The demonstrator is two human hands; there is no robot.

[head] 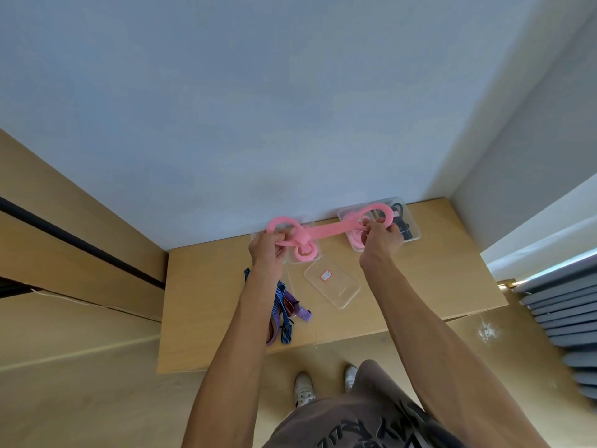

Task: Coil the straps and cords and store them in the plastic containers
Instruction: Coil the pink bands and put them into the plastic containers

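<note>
Both hands hold the pink strap (326,230) stretched above the table (436,279), toward 12 o'clock; the left hand (266,245) has its fingers curled round the looped end at 9 o'clock, the right hand (382,239) pinches the other loop at 3 o'clock. Judging by this, coiling has barely begun; next the ends must come together and fold small enough for the open container (412,236) at 1 o'clock; more straps (284,305) wait at 7 o'clock beside a clear lid (336,291).
</note>
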